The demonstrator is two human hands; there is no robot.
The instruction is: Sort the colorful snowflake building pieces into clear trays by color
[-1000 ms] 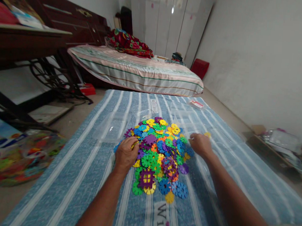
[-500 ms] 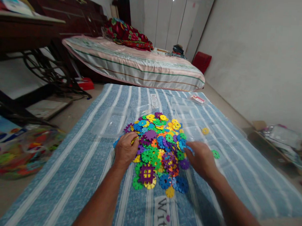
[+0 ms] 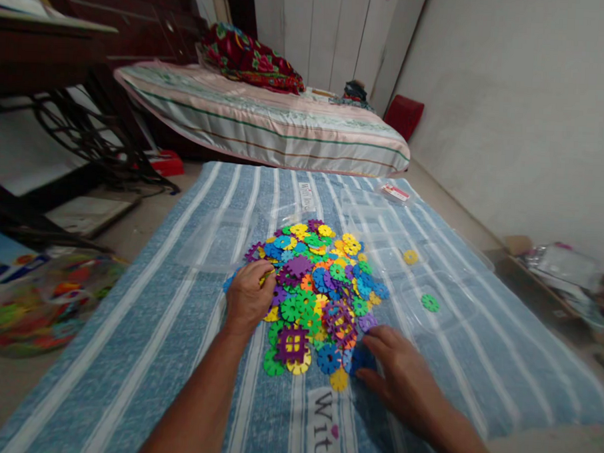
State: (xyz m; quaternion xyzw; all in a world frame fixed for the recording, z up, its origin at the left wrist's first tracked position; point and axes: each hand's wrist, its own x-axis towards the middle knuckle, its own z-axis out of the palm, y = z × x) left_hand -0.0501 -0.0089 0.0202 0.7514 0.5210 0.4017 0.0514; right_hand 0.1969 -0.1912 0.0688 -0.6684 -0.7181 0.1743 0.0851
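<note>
Left forearm [image 3: 202, 382]: extends from the near edge, angled far and slightly right, wrist low.
Left hand [image 3: 246, 299]: palm down at the left side of the pile, fingers curled; thumb and forefinger are closed on a yellow piece [image 3: 266, 279], partly hidden by my fingers.
Right forearm [image 3: 456, 430]: enters from the near right, angled far and left.
Right hand [image 3: 398, 367]: low at the near right of the pile; thumb and fingers stand apart, either side of a dark blue piece [image 3: 360, 358]. Firm contact I cannot confirm; slight blur.
Pile [image 3: 306, 303]: mixed notched pieces, heaped mid-worktop between my hands.
Worktop [image 3: 141, 340]: covered with blue, white-striped cloth.
Outlying pieces: one yellow disc [image 3: 410, 257] and, nearer, one green disc [image 3: 430, 303], both right of the pile, on or in clear plastic.
Far side: striped bed [image 3: 266, 128] beyond the worktop.
</note>
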